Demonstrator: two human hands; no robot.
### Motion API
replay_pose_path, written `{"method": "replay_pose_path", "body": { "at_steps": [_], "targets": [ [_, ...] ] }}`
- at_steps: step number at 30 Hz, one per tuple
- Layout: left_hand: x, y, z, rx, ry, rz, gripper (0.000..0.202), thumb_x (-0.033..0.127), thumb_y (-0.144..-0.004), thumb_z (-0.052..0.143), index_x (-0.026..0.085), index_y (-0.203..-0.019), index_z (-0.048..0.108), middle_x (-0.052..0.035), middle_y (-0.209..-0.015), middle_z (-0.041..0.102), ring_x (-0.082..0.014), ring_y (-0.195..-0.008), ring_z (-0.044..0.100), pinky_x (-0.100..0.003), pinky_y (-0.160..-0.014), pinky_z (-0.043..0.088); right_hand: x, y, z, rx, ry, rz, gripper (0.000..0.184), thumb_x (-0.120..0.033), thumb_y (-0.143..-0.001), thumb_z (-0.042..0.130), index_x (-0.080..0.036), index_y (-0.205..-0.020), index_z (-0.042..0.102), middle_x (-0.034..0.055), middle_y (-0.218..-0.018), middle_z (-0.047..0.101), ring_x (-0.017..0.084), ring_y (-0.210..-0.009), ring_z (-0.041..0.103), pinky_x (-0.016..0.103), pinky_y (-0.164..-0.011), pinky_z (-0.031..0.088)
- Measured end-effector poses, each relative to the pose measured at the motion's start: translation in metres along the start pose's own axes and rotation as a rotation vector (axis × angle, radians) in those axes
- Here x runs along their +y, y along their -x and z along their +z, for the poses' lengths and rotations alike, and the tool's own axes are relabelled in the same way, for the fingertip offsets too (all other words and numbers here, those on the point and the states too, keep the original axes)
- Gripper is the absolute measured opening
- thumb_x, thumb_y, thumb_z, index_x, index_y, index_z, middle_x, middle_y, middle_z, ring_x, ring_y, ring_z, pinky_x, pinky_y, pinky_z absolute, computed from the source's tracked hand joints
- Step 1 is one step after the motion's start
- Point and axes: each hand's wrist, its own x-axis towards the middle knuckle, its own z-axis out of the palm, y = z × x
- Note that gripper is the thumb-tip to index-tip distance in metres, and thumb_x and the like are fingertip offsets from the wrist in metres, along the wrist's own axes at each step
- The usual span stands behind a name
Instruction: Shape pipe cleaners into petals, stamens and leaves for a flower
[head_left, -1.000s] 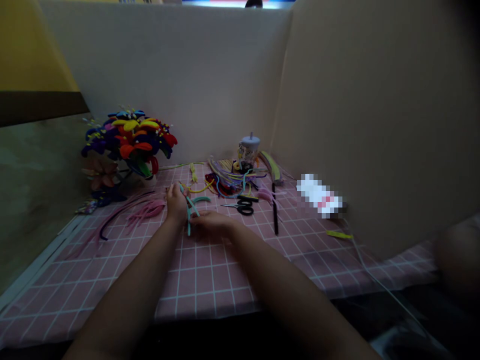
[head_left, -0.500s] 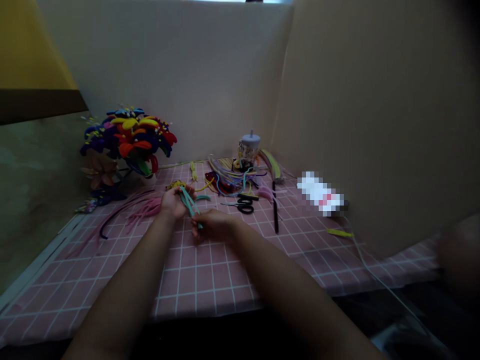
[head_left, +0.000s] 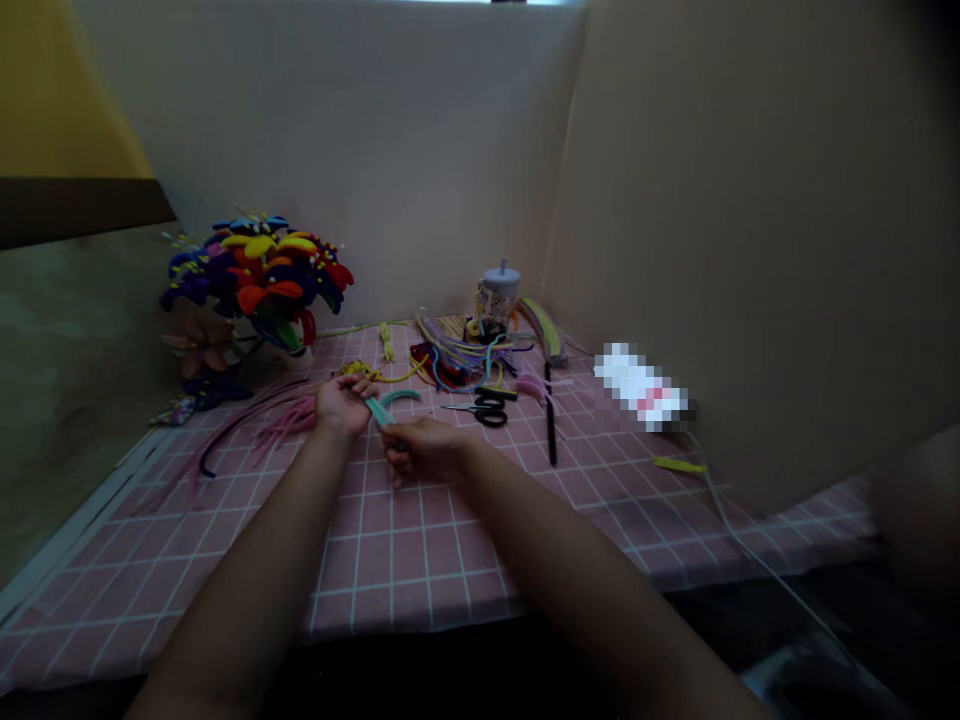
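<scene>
1. Two hands are working over one counter (head_left: pixel 420 560), which is wearing a pink cloth with white grid lines.
2. The left hand (head_left: pixel 342 408) is turning its palm upward; its fingers are curling nearly closed around the far end of a bunch of mint-green strips (head_left: pixel 379 412).
3. The right hand (head_left: pixel 424 447) is pinching the near end of that bunch, its fingers closing on it; the bunch is stretching between the two hands, and its bunching is hiding the number of strips.
4. One curved mint-green piece (head_left: pixel 405 395) is lying just beyond the bunch.
5. One pair of scissors (head_left: pixel 491 414) with two black handle loops is lying right of the hands, its blades pointing left.
6. One dark stick (head_left: pixel 551 430) is lying farther right, and one short yellow piece (head_left: pixel 679 466) is resting near the right-hand panel (head_left: pixel 735 250).
7. One lidded cup (head_left: pixel 500 295) is standing at the back, beside a pile of coloured strips (head_left: pixel 454 352) too tangled to count.
8. One bouquet (head_left: pixel 262 275) of many-coloured flowers is standing at the back left; pink strips (head_left: pixel 289 425), several in number, are lying left of the left hand.
</scene>
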Motion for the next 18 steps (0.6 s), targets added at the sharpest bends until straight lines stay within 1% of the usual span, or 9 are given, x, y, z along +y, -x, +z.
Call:
{"method": "replay_pose_path", "body": {
  "at_steps": [2,4,6,8,10,13,15,17,18],
  "targets": [
    [0.000,-0.001,0.000,0.034,0.012,0.002,0.021,0.005,-0.075,0.033,0.016,-0.057,0.036,0.0027,-0.048,0.033,-0.0057,-0.036,0.032,-0.019,-0.037,0.027,-0.001,0.000,0.001,-0.002,0.006,0.006,0.029,-0.037,-0.086,0.044,-0.018,-0.066,0.037,-0.0086,-0.045,0.035,0.005,-0.039,0.030,0.021,-0.051,0.042],
    [0.000,-0.001,0.000,0.044,0.019,-0.010,0.023,0.005,-0.077,0.031,0.016,-0.057,0.037,0.0031,-0.048,0.033,-0.0056,-0.036,0.032,-0.018,-0.037,0.027,-0.001,0.000,0.001,-0.006,0.011,0.006,0.031,-0.041,-0.087,0.043,-0.019,-0.066,0.035,-0.0095,-0.044,0.032,0.005,-0.038,0.027,0.021,-0.051,0.041],
    [0.001,0.000,0.000,0.009,0.021,-0.038,0.024,0.007,-0.080,0.031,0.015,-0.059,0.039,0.0028,-0.049,0.036,-0.0054,-0.037,0.036,-0.018,-0.038,0.029,0.000,0.000,0.000,-0.025,0.012,0.004,0.034,-0.044,-0.087,0.041,-0.019,-0.066,0.033,-0.0103,-0.043,0.028,0.005,-0.037,0.023,0.021,-0.050,0.041],
    [0.002,0.001,0.000,-0.052,0.024,-0.064,0.025,0.009,-0.083,0.032,0.014,-0.062,0.044,0.0012,-0.052,0.043,-0.0057,-0.040,0.041,-0.019,-0.041,0.033,0.000,0.000,-0.002,-0.040,0.005,-0.007,0.036,-0.046,-0.088,0.039,-0.019,-0.065,0.031,-0.0107,-0.043,0.024,0.005,-0.037,0.020,0.022,-0.050,0.042],
    [0.002,0.002,0.000,-0.098,0.025,-0.061,0.027,0.011,-0.085,0.032,0.013,-0.065,0.049,-0.0014,-0.058,0.051,-0.0074,-0.047,0.049,-0.021,-0.046,0.039,-0.001,-0.001,-0.005,-0.056,0.003,-0.017,0.037,-0.047,-0.088,0.038,-0.020,-0.064,0.030,-0.0106,-0.043,0.022,0.006,-0.037,0.017,0.022,-0.049,0.042],
    [0.004,0.002,0.001,-0.116,-0.001,-0.012,0.028,0.011,-0.086,0.034,0.012,-0.067,0.054,-0.0046,-0.068,0.060,-0.0117,-0.063,0.060,-0.026,-0.059,0.048,-0.006,0.000,-0.007,-0.083,0.002,-0.040,0.041,-0.052,-0.088,0.032,-0.020,-0.063,0.027,-0.0099,-0.044,0.021,0.006,-0.037,0.016,0.022,-0.047,0.041],
    [0.004,0.002,0.002,-0.121,-0.017,0.029,0.027,0.011,-0.086,0.036,0.012,-0.069,0.057,-0.0052,-0.072,0.063,-0.0130,-0.071,0.062,-0.029,-0.067,0.050,-0.010,0.001,-0.007,-0.083,-0.025,-0.078,0.045,-0.058,-0.087,0.026,-0.020,-0.062,0.026,-0.0092,-0.046,0.020,0.007,-0.038,0.016,0.021,-0.045,0.040],
    [0.005,0.001,0.002,-0.130,-0.022,0.054,0.027,0.012,-0.087,0.037,0.012,-0.070,0.059,-0.0050,-0.071,0.064,-0.0129,-0.071,0.062,-0.030,-0.071,0.050,-0.014,0.002,-0.006,-0.086,-0.065,-0.110,0.047,-0.060,-0.086,0.023,-0.020,-0.061,0.025,-0.0088,-0.047,0.019,0.007,-0.039,0.017,0.022,-0.045,0.041],
    [0.005,0.000,0.002,-0.136,-0.021,0.058,0.028,0.012,-0.087,0.037,0.012,-0.071,0.060,-0.0048,-0.070,0.064,-0.0126,-0.070,0.062,-0.030,-0.072,0.050,-0.015,0.003,-0.006,-0.100,-0.084,-0.111,0.047,-0.059,-0.087,0.022,-0.020,-0.061,0.025,-0.0085,-0.047,0.019,0.007,-0.039,0.017,0.022,-0.045,0.042]
  ]
}}
